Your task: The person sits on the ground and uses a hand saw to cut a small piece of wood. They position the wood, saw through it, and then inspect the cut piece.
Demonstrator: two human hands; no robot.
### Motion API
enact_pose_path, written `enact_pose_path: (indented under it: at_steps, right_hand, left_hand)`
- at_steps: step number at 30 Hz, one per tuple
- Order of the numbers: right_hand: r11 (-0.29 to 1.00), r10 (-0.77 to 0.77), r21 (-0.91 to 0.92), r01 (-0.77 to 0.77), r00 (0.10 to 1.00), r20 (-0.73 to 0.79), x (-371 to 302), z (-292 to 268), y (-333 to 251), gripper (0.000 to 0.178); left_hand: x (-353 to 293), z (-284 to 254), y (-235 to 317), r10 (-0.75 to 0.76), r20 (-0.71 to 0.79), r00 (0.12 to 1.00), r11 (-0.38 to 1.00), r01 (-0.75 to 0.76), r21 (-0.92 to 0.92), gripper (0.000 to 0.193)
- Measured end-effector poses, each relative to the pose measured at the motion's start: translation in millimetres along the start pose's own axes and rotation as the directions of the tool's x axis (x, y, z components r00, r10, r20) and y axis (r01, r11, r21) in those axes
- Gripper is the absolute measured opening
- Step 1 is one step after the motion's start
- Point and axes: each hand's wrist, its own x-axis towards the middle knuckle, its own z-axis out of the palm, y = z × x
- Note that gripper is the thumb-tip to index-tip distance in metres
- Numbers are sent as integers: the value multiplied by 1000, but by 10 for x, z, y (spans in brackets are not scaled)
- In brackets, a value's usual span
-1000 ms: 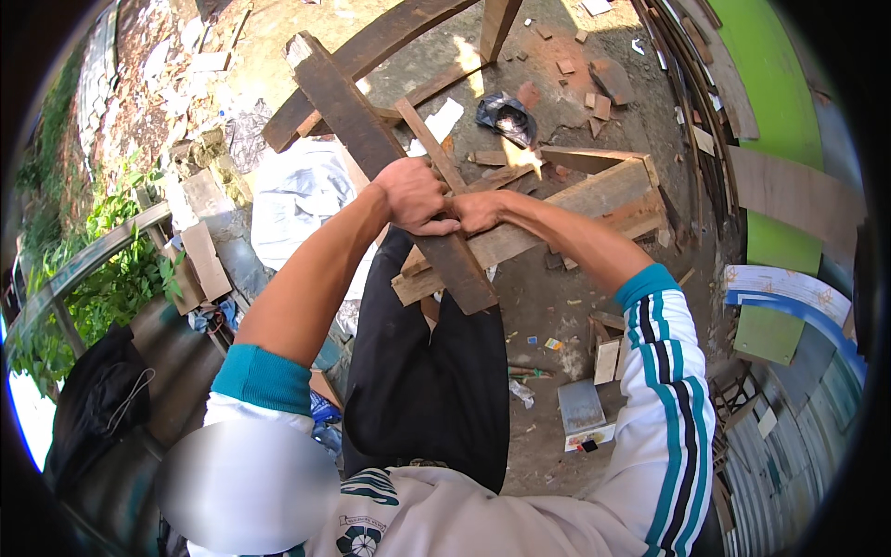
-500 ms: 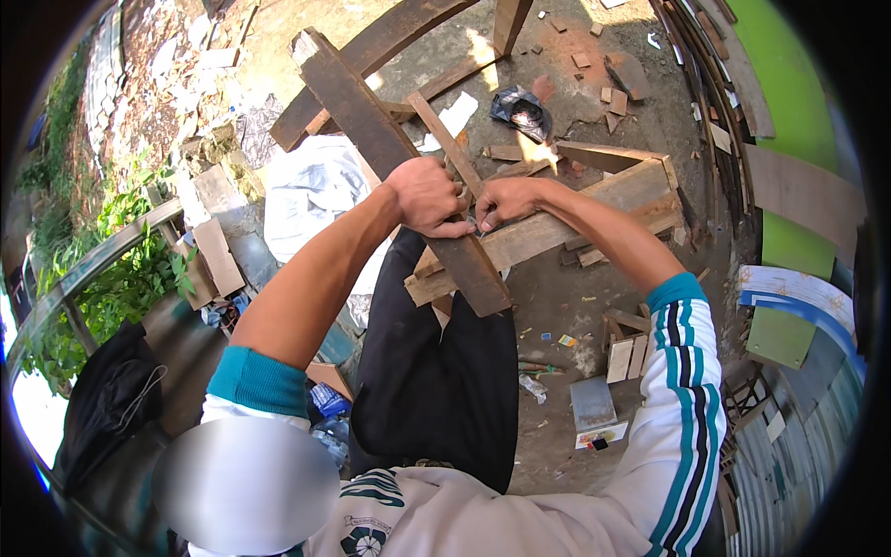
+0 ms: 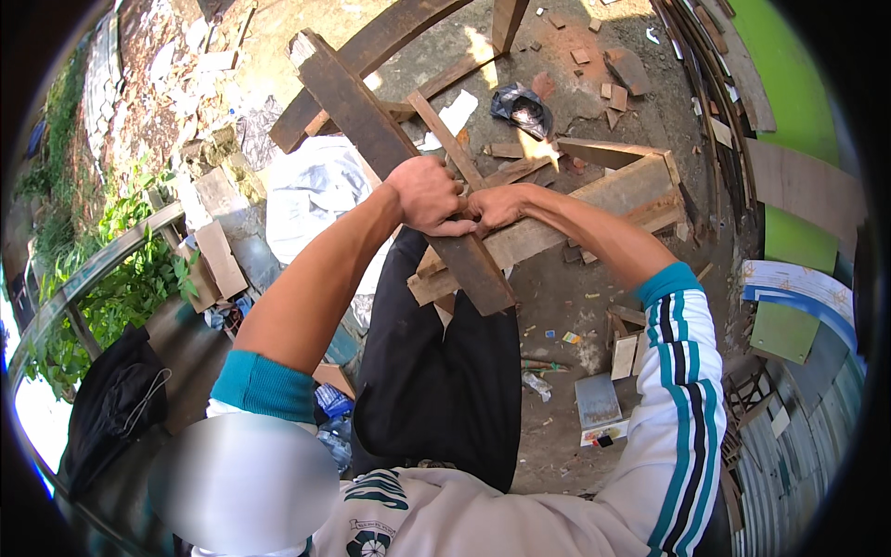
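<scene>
A long dark wooden plank (image 3: 357, 111) slants across in front of me, its near end over my black trousers. My left hand (image 3: 429, 197) is wrapped over the plank, thumb pointing right. Right beside it, my right hand (image 3: 499, 206) is closed at the plank's right edge, its fingers against my left hand's. Whatever it holds is hidden. Beneath the plank a paler wooden frame (image 3: 557, 227) runs off to the right. A thin wooden strip (image 3: 444, 137) leads away from my hands toward the far side.
A curved wooden beam (image 3: 399, 37) with a leg lies beyond. White sacking (image 3: 311, 200) is spread at the left, near leafy plants (image 3: 121, 288). A black plastic bag (image 3: 522, 111) and scattered wood offcuts lie on the ground. Long timber strips (image 3: 710, 102) line the right side.
My right hand has shifted slightly left and rolled inward, closer against my left hand. My left hand keeps its grip on the plank.
</scene>
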Motion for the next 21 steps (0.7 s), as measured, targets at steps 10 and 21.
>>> enact_pose_path:
  at_steps: [10, 21]
  right_hand:
    - [995, 102, 24, -99, 982, -156, -486, -176, -278, 23]
    - [963, -271, -20, 270, 962, -39, 128, -18, -76, 58]
  left_hand:
    - [-2, -26, 4, -8, -4, 1000, 1000, 8, 1, 51]
    - [1, -25, 10, 3, -27, 1000, 1000, -3, 6, 50]
